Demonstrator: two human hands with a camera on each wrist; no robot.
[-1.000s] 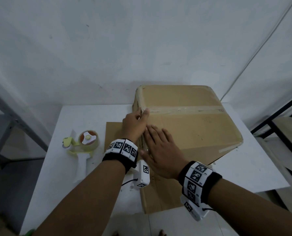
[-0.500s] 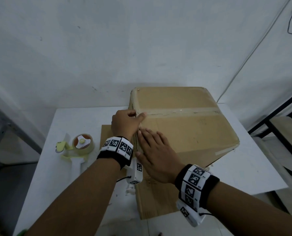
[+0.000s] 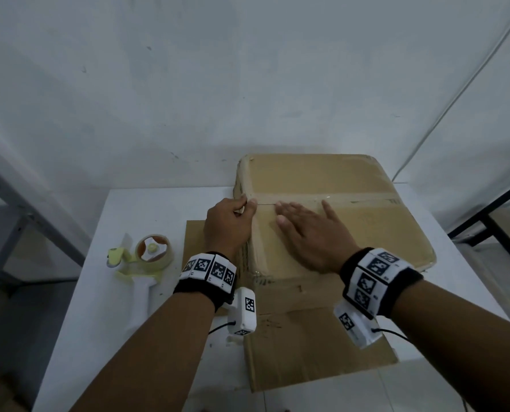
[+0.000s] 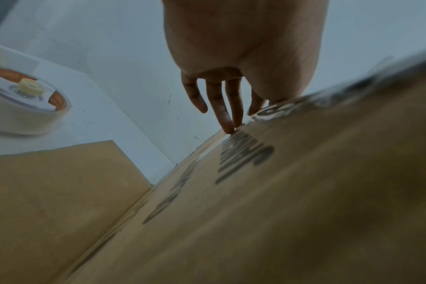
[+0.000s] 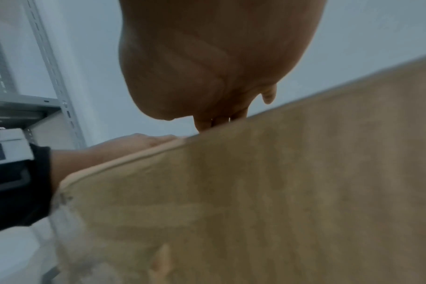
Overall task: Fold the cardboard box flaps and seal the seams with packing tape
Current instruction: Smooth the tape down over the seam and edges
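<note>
A closed cardboard box (image 3: 352, 233) stands on a flat cardboard sheet (image 3: 307, 346), with a strip of clear tape (image 3: 352, 199) along its middle seam. My left hand (image 3: 230, 221) sits at the box's left top edge by the seam end, thumb on top. In the left wrist view its fingers (image 4: 221, 107) run straight down the printed side wall (image 4: 280, 211). My right hand (image 3: 307, 230) lies flat on the box top, fingers spread toward the seam. The right wrist view shows that palm (image 5: 207, 67) over the box top (image 5: 280, 192).
A tape dispenser (image 3: 149, 257) with a white handle lies on the white table (image 3: 146, 209) left of the box; its roll (image 4: 24, 107) shows in the left wrist view. A grey metal rack (image 3: 25, 209) stands at left, a black frame (image 3: 491, 209) at right, the wall close behind.
My right hand has slid from the box's left edge rightward and farther onto the top, toward the seam. My left hand has moved along the left edge up to the seam end.
</note>
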